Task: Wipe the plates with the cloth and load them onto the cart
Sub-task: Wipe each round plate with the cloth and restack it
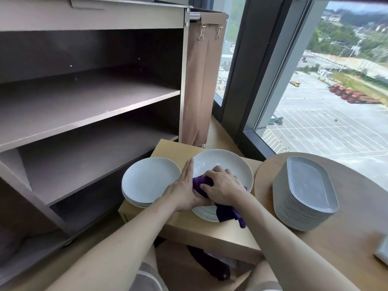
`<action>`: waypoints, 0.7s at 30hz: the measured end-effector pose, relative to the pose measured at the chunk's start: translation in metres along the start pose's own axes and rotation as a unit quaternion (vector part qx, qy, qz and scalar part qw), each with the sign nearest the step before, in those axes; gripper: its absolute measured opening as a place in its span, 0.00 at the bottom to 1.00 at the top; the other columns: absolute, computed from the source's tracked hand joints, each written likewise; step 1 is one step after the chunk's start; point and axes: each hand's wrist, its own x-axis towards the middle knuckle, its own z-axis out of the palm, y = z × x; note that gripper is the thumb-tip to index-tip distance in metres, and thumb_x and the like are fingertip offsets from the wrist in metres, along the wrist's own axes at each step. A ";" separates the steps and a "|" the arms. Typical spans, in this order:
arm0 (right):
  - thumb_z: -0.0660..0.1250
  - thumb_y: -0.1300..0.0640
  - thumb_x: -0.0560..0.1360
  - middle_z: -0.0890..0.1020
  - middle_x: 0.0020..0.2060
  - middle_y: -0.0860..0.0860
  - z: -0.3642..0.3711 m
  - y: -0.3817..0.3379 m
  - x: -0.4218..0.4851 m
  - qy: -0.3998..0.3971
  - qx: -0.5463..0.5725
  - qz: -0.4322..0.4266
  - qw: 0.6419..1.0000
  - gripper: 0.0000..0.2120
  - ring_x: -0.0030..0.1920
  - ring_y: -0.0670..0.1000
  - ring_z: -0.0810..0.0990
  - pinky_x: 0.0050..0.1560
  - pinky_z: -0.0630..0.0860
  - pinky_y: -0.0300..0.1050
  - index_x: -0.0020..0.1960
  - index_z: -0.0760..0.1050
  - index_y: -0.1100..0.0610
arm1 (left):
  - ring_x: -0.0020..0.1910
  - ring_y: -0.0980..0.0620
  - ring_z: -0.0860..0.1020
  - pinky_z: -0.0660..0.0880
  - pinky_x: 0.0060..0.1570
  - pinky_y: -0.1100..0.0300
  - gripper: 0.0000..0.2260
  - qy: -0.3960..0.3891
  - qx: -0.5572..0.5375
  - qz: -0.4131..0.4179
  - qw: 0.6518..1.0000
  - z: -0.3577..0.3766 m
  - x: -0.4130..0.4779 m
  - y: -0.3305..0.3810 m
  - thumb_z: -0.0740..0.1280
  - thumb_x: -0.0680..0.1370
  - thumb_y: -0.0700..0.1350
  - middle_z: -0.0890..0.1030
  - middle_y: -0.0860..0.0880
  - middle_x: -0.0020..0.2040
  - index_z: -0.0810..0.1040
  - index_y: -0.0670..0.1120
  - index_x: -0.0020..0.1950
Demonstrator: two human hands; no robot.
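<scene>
Lower centre of the frame: a glossy white round plate (224, 162) tops a stack on a pale wooden stand (210, 229). The right hand (223, 186) curls around a bunched purple cloth (199, 183) inside the plate. The left hand (183, 186), fingers straight, rests against the plate's rim. The grey cart (84, 106) and its matte shelves fill the upper left.

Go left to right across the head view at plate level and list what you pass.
cart → short stack of round plates → left hand → right hand, gripping the purple cloth → tall stack of oblong plates. The large round plate under both hands is left out.
</scene>
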 end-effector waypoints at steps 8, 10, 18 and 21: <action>0.60 0.39 0.81 0.72 0.65 0.50 0.006 -0.004 0.019 0.047 -0.014 -0.007 0.999 0.19 0.63 0.56 0.70 0.62 0.69 0.55 0.68 0.72 0.45 | 0.76 0.50 0.68 0.74 0.59 0.53 0.69 0.004 -0.004 -0.004 1.000 0.003 0.003 -0.002 0.72 0.55 0.80 0.35 0.64 0.81 0.25 0.61 0.76; 0.59 0.40 0.81 0.72 0.65 0.51 0.008 -0.005 0.024 0.065 -0.025 -0.006 0.998 0.19 0.63 0.57 0.70 0.61 0.70 0.55 0.69 0.71 0.46 | 0.75 0.49 0.69 0.74 0.56 0.53 0.69 0.006 0.005 -0.003 1.000 0.003 0.002 0.000 0.70 0.55 0.81 0.35 0.63 0.81 0.25 0.59 0.77; 0.55 0.40 0.84 0.74 0.61 0.54 0.015 -0.003 0.049 0.142 -0.085 0.017 0.986 0.18 0.59 0.59 0.72 0.55 0.69 0.55 0.65 0.72 0.49 | 0.77 0.53 0.65 0.73 0.61 0.54 0.70 0.009 0.062 -0.009 0.998 0.001 0.003 0.004 0.65 0.54 0.84 0.32 0.62 0.81 0.27 0.56 0.79; 0.55 0.39 0.84 0.73 0.63 0.54 0.005 0.013 0.053 0.137 -0.087 0.023 0.986 0.18 0.62 0.60 0.71 0.57 0.69 0.57 0.65 0.72 0.49 | 0.78 0.53 0.63 0.73 0.61 0.52 0.69 0.003 0.070 -0.017 0.997 -0.001 0.000 0.005 0.64 0.55 0.85 0.31 0.62 0.80 0.27 0.55 0.79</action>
